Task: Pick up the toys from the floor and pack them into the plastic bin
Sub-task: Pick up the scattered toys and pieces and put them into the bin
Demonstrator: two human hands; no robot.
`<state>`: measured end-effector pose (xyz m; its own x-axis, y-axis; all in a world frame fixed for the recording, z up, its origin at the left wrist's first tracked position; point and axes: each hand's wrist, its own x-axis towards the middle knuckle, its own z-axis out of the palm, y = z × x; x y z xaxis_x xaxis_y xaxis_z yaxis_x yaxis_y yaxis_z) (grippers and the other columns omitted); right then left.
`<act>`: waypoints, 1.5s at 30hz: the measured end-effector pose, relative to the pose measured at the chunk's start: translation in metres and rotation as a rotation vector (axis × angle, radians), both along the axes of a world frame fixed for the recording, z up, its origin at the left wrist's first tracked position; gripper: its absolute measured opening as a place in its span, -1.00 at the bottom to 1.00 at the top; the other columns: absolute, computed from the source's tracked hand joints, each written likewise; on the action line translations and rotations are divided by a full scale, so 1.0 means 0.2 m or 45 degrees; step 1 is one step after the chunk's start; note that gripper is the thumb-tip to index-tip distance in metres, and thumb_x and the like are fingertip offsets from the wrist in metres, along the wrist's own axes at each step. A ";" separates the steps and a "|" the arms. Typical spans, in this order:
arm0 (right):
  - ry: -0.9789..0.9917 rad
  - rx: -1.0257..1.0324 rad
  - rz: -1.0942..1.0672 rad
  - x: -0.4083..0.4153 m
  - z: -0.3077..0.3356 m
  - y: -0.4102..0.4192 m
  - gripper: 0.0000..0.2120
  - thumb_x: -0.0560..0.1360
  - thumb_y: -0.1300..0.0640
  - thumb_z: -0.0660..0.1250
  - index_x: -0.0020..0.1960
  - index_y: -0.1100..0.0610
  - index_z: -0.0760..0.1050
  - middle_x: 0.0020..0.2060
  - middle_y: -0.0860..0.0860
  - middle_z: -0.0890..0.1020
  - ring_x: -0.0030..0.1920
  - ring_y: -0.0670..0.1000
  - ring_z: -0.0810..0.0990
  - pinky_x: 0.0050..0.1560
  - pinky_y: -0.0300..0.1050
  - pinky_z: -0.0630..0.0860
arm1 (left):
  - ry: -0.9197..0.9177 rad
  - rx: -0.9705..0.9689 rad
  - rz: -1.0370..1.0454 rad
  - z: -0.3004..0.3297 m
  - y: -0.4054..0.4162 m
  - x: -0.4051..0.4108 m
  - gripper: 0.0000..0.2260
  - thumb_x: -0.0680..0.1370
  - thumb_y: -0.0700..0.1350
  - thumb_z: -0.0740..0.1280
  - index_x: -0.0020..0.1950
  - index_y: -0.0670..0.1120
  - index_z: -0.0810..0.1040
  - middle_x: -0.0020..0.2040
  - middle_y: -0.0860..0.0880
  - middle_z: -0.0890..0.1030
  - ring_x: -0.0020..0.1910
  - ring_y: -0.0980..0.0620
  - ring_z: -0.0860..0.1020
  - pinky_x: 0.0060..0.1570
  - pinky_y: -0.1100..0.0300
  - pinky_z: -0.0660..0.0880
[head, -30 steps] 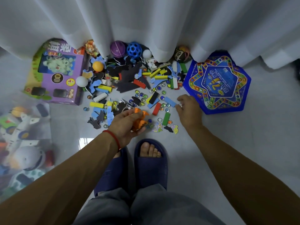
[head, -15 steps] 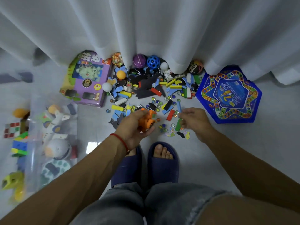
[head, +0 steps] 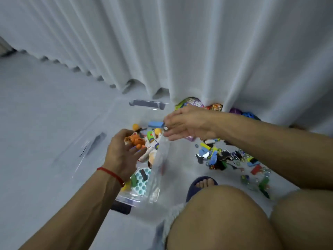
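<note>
The clear plastic bin [head: 157, 165] stands on the floor at the centre-left, with several toys inside it. My left hand [head: 122, 152] is above the bin and holds a small orange toy figure [head: 137, 139] between thumb and fingers. My right hand [head: 187, 123] reaches over the bin's far side and pinches a blue block [head: 155, 124] at its fingertips; a small round bead shows just under them. A pile of loose toys [head: 225, 157], blocks, foam pieces and marbles, lies on the floor to the right of the bin.
A white curtain [head: 180, 51] hangs along the back, and a purple toy box [head: 195, 102] and balls [head: 235, 110] peek out beneath it. My slippered foot [head: 203, 183] and bare knees fill the lower right. Pale floor [head: 45, 114] spreads to the left.
Both hands swung left from the floor pile to above the bin, and the view turned with them. The right hand now holds a blue block; the left hand still carries the orange toy.
</note>
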<state>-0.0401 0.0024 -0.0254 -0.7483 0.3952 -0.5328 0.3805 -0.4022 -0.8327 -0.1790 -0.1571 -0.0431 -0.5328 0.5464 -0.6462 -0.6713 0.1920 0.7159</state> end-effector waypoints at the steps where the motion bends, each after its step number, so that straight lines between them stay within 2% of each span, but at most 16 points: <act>1: 0.016 0.003 0.018 -0.03 0.00 -0.01 -0.70 0.59 0.23 0.35 0.28 0.33 0.45 0.18 0.34 0.60 -0.04 0.13 0.73 -0.14 -0.12 0.68 | -0.001 -0.010 0.020 0.02 -0.05 -0.02 -0.73 0.52 -0.11 0.29 -0.32 -0.17 0.64 -0.12 -0.19 0.48 -0.03 -0.16 0.51 0.29 -0.09 0.41; 3: -0.025 0.083 0.041 -0.01 -0.03 -0.01 -0.71 0.59 0.18 0.37 0.26 0.28 0.48 0.16 0.30 0.62 0.05 0.18 0.71 0.07 0.03 0.66 | -0.012 0.036 0.042 0.03 -0.10 -0.03 -0.83 0.56 -0.12 0.26 -0.17 -0.17 0.55 -0.04 -0.18 0.50 0.07 -0.20 0.53 0.37 -0.14 0.37; 4: -0.076 0.131 0.035 0.03 -0.05 0.00 -0.72 0.58 0.17 0.37 0.24 0.27 0.51 0.12 0.26 0.63 0.05 0.20 0.71 0.09 0.05 0.66 | -0.014 0.084 0.039 0.02 -0.11 -0.02 -0.88 0.56 -0.14 0.26 -0.11 -0.16 0.51 0.02 -0.18 0.50 0.08 -0.19 0.52 0.36 -0.15 0.39; 6: -0.197 0.221 -0.002 0.15 -0.12 0.02 -0.75 0.59 0.15 0.35 0.22 0.24 0.54 0.06 0.20 0.65 0.05 0.19 0.71 0.06 0.05 0.67 | 0.009 0.163 -0.013 -0.05 -0.09 0.00 -0.91 0.57 -0.17 0.26 0.02 -0.14 0.53 0.09 -0.17 0.48 0.10 -0.14 0.52 0.28 -0.12 0.49; 9: -0.389 0.327 -0.109 0.40 -0.26 0.09 -0.78 0.60 0.13 0.33 0.18 0.21 0.55 0.07 0.23 0.66 -0.08 0.07 0.71 -0.02 0.00 0.66 | 0.021 0.140 -0.200 -0.18 0.05 0.12 -0.79 0.59 -0.16 0.27 0.19 -0.14 0.57 0.11 -0.16 0.57 0.15 -0.13 0.59 0.13 -0.08 0.59; 11: -0.535 0.381 -0.187 0.59 -0.37 0.14 -0.81 0.61 0.13 0.30 0.15 0.21 0.56 0.06 0.22 0.67 -0.12 0.06 0.68 -0.07 -0.01 0.65 | 0.081 0.076 -0.406 -0.27 0.15 0.24 -0.79 0.60 -0.19 0.25 0.18 -0.14 0.60 0.13 -0.18 0.63 0.14 -0.14 0.62 0.07 -0.06 0.61; 15: -0.894 0.556 -0.216 0.97 -0.62 0.18 -0.83 0.60 0.16 0.29 0.09 0.22 0.60 -0.08 0.11 0.65 -0.19 0.05 0.64 -0.26 -0.08 0.56 | 0.253 -0.069 -0.871 -0.50 0.31 0.50 -0.82 0.57 -0.30 0.27 0.12 -0.19 0.60 0.01 -0.22 0.66 -0.04 -0.13 0.60 0.07 -0.08 0.59; 17: -1.086 0.682 -0.155 1.15 -0.78 0.17 -0.80 0.57 0.16 0.31 0.11 0.25 0.60 -0.10 0.11 0.63 -0.16 0.10 0.61 -0.18 -0.07 0.53 | 0.378 -0.139 -1.084 -0.65 0.37 0.59 -0.85 0.55 -0.31 0.33 0.11 -0.22 0.60 0.00 -0.24 0.64 -0.10 -0.11 0.59 0.01 -0.05 0.60; 21: -1.332 0.698 -0.160 1.43 -1.11 0.05 -0.67 0.49 0.06 0.44 0.22 0.08 0.52 0.13 0.15 0.63 0.09 0.16 0.61 0.06 -0.04 0.54 | 0.637 -0.202 -1.464 -0.96 0.49 0.77 -0.86 0.52 -0.25 0.36 0.03 -0.07 0.62 -0.01 -0.14 0.65 -0.09 -0.11 0.64 0.00 -0.09 0.64; 25: -1.335 0.675 -0.349 1.53 -1.38 -0.08 -0.45 0.45 0.03 0.50 0.36 0.03 0.37 0.23 0.15 0.49 0.14 0.16 0.54 0.11 0.03 0.52 | 1.149 -0.058 -1.841 -1.20 0.63 0.97 -0.76 0.49 -0.23 0.38 0.14 -0.06 0.59 0.03 -0.06 0.61 -0.06 -0.03 0.61 -0.03 0.09 0.59; 28: -1.229 0.748 -0.501 1.52 -1.52 -0.15 -0.32 0.40 -0.02 0.54 0.41 -0.06 0.30 0.25 0.10 0.35 0.11 0.15 0.52 0.09 0.08 0.55 | 1.610 0.162 -2.031 -1.39 0.73 1.11 -0.65 0.48 -0.19 0.40 0.26 -0.09 0.54 0.13 -0.14 0.56 0.03 -0.15 0.57 -0.03 0.07 0.51; 32: -1.178 0.945 -0.685 1.46 -1.63 -0.17 -0.45 0.45 -0.04 0.51 0.36 -0.08 0.36 0.17 0.04 0.36 0.03 0.08 0.51 -0.08 0.00 0.57 | 2.018 0.302 -2.033 -1.56 0.78 1.22 -0.45 0.42 -0.19 0.47 0.37 0.01 0.40 0.18 -0.14 0.46 0.08 -0.18 0.52 -0.15 -0.08 0.58; 35: -1.171 1.047 -0.711 1.44 -1.67 -0.17 -0.63 0.49 0.02 0.48 0.25 0.02 0.47 0.13 0.06 0.42 0.06 0.09 0.50 -0.06 0.05 0.58 | 2.120 0.323 -1.976 -1.60 0.80 1.23 -0.54 0.45 -0.20 0.46 0.32 -0.01 0.46 0.13 -0.16 0.47 0.04 -0.19 0.51 -0.18 -0.10 0.59; 39: -1.145 1.188 -0.572 1.46 -1.69 -0.18 -0.75 0.52 0.07 0.45 0.13 0.12 0.51 0.04 0.10 0.47 0.00 0.12 0.48 -0.09 0.12 0.55 | 2.103 0.473 -1.936 -1.64 0.84 1.21 -0.83 0.43 -0.24 0.47 0.00 -0.11 0.63 -0.06 -0.14 0.53 -0.13 -0.19 0.50 -0.24 -0.09 0.53; 42: -1.117 1.222 -0.543 1.48 -1.70 -0.19 -0.82 0.51 0.14 0.45 0.04 0.17 0.51 -0.01 0.12 0.47 -0.06 0.12 0.46 -0.12 0.11 0.52 | 2.086 0.551 -1.922 -1.65 0.84 1.20 -0.86 0.46 -0.20 0.47 0.01 -0.11 0.68 -0.05 -0.15 0.58 -0.13 -0.21 0.54 -0.17 -0.05 0.52; 45: -1.089 1.131 -0.604 1.47 -1.70 -0.19 -0.82 0.51 0.16 0.45 0.02 0.18 0.49 -0.02 0.13 0.42 -0.09 0.12 0.48 -0.12 0.06 0.52 | 2.028 0.570 -1.898 -1.65 0.85 1.20 -0.88 0.50 -0.18 0.43 0.01 -0.16 0.66 -0.07 -0.22 0.57 -0.13 -0.26 0.54 -0.15 -0.07 0.52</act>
